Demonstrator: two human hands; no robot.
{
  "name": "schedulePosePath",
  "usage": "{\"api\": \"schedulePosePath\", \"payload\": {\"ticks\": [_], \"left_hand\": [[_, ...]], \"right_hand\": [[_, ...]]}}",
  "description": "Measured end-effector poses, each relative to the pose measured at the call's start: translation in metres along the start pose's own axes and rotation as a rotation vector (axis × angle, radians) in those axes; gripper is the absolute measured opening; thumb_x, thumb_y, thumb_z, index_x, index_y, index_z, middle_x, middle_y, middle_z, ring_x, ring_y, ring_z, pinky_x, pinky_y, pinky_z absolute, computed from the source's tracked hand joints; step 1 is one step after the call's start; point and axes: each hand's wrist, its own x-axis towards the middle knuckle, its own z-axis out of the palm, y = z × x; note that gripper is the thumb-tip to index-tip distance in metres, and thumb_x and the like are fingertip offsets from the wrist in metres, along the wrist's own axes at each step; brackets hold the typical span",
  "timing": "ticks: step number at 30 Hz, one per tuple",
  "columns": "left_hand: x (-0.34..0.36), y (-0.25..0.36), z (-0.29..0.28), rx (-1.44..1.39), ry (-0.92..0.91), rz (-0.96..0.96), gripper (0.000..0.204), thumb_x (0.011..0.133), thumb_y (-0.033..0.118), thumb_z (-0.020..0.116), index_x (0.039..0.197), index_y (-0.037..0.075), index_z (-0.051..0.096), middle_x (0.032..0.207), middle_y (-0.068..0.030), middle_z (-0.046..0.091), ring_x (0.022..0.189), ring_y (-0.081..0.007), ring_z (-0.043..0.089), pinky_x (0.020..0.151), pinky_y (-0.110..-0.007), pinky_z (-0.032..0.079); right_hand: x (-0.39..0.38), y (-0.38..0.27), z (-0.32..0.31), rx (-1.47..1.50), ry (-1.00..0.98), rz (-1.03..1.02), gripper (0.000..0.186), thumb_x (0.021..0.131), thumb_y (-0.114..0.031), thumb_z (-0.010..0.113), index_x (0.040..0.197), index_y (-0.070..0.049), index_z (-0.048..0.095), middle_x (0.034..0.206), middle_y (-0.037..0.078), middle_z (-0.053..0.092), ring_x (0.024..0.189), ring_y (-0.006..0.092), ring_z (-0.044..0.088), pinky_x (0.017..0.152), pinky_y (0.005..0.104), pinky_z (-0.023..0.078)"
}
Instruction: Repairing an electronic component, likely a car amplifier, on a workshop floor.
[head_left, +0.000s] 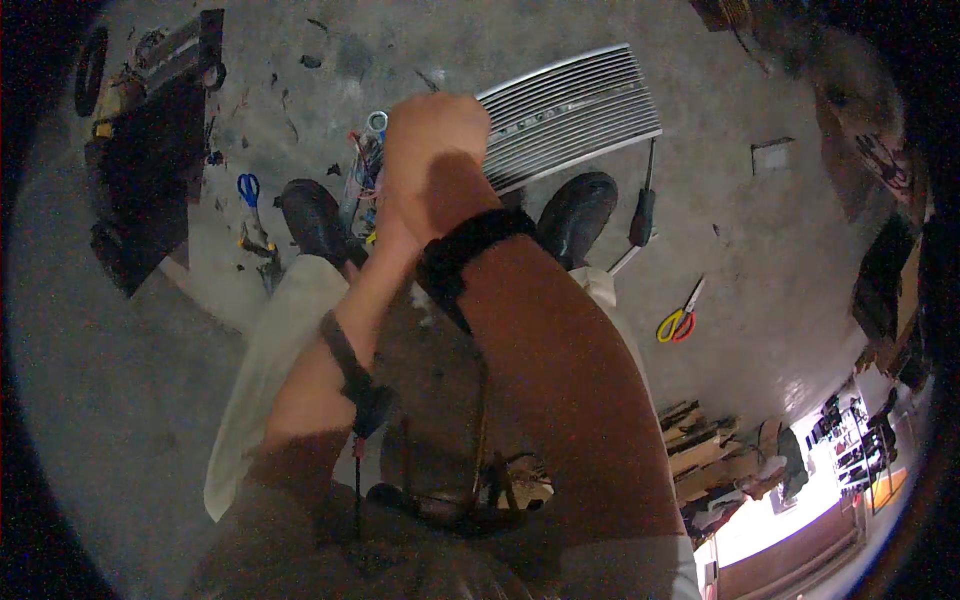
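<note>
My right hand (445, 125) is closed near the left end of a slatted silver metal grille (565, 100); what it grips is hidden. My left hand (398, 215) lies beneath and behind the right one, its fingers hidden. Coloured wires and small parts (365, 160) lie just left of both hands, with a metal ring (377, 122) above them. A dark-handled screwdriver (642, 215) lies right of my right boot (577, 215).
Blue-handled scissors (250, 190) and yellow-handled tools (255, 240) lie left of my left boot (313, 215); yellow-red scissors (680, 320) lie at right. A dark mat (140, 185) is at far left, cardboard pieces (705, 445) at lower right.
</note>
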Motion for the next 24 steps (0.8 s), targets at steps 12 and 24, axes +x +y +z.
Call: {"api": "schedulePosePath", "payload": {"ticks": [12,24], "left_hand": [[-0.002,0.069,-0.05,-0.183,0.185,0.065,0.062,0.076,0.045,0.075,0.123,0.006,0.061,0.122,-0.02,0.064,0.116,-0.0408,0.058,0.095,-0.046,0.047],[0.016,0.053,-0.029,-0.021,0.231,0.086,0.059,0.073,0.042,0.077,0.118,0.007,0.06,0.116,-0.0174,0.063,0.109,-0.0367,0.059,0.092,-0.044,0.048]], "right_hand": [[-0.004,0.012,0.017,-0.156,0.145,-0.127,0.019,0.087,-0.022,0.064,0.096,-0.015,0.079,0.098,0.008,0.076,0.093,0.0247,0.074,0.076,0.0369,0.058],[-0.009,0.011,0.004,-0.1,0.113,-0.172,0.015,0.083,-0.025,0.067,0.087,-0.015,0.077,0.092,0.008,0.075,0.091,0.0263,0.073,0.076,0.0378,0.057]]}}
